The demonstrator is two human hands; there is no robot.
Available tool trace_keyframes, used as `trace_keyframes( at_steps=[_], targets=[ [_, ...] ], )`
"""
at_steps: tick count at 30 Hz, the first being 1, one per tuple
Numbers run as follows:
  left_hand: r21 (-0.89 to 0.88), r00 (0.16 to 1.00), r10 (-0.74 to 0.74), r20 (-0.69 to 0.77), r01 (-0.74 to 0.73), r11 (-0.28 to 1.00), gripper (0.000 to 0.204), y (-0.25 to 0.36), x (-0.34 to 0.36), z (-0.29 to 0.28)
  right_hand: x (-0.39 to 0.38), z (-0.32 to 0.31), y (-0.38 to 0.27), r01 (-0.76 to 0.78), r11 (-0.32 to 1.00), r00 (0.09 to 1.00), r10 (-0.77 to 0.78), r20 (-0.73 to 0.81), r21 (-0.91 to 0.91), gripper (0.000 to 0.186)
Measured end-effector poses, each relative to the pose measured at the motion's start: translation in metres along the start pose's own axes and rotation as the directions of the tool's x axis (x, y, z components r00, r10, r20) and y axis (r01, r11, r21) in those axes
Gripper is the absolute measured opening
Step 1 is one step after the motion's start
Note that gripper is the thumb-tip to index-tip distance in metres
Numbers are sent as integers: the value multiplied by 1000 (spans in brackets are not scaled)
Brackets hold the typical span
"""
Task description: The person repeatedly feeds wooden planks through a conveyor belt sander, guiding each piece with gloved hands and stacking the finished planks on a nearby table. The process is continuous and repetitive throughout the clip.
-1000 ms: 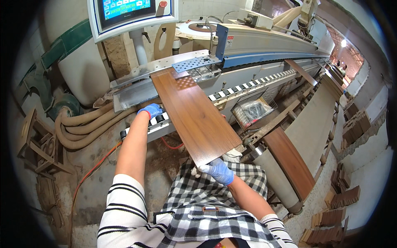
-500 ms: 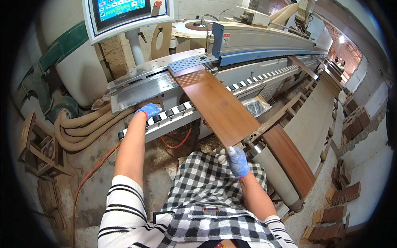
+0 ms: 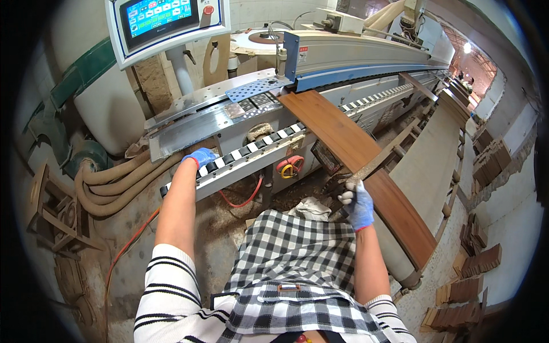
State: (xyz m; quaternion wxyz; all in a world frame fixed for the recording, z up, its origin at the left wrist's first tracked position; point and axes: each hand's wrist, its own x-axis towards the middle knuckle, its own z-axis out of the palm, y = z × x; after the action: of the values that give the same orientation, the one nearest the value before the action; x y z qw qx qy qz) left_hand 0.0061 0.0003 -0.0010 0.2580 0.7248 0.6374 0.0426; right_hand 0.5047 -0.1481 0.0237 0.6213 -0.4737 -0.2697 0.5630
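Note:
My left hand [image 3: 200, 157], in a blue glove with a red cuff, rests on the near-left end of a rail of black and white rollers [image 3: 246, 151]. Its fingers lie over the rail. My right hand [image 3: 359, 208], gloved in blue with pale fingertips, is just off the near end of a brown wood-grain board [image 3: 331, 128]. The right fingers are loosely bent, the thumb is apart, and nothing shows in them. That board lies across the rail, its far end against the blue-edged beam of a long machine [image 3: 354, 73]. A second brown board [image 3: 400, 220] lies on the conveyor to the right.
A control screen [image 3: 160, 18] stands at the upper left. Ribbed hoses [image 3: 123, 186] and a wooden stool [image 3: 51, 206] are on the left. The grey conveyor belt [image 3: 426, 154] runs away on the right. Stacked brown boards [image 3: 480, 263] lie along the right wall.
The board has slid right and away along the machine, uncovering the rail and a red and yellow item below. My right hand has let go of its near end and moved right; my left hand stays put.

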Motion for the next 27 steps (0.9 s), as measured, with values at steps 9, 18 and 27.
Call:
trace_keyframes(
  at_steps=[9, 18, 27],
  targets=[
    [28, 999, -41, 4, 41, 999, 47, 3, -7, -4, -97, -252, 15, 145, 921, 588, -374, -717, -361, 51],
    [60, 999, -48, 1, 48, 997, 49, 4, -2, -4, -135, -360, 10, 28, 952, 315, -299, -901, -306, 40],
    [44, 997, -64, 32, 63, 997, 47, 3, 0, -4, -136, -368, 66, 252, 918, 227, -363, -904, -306, 30]
  ],
)
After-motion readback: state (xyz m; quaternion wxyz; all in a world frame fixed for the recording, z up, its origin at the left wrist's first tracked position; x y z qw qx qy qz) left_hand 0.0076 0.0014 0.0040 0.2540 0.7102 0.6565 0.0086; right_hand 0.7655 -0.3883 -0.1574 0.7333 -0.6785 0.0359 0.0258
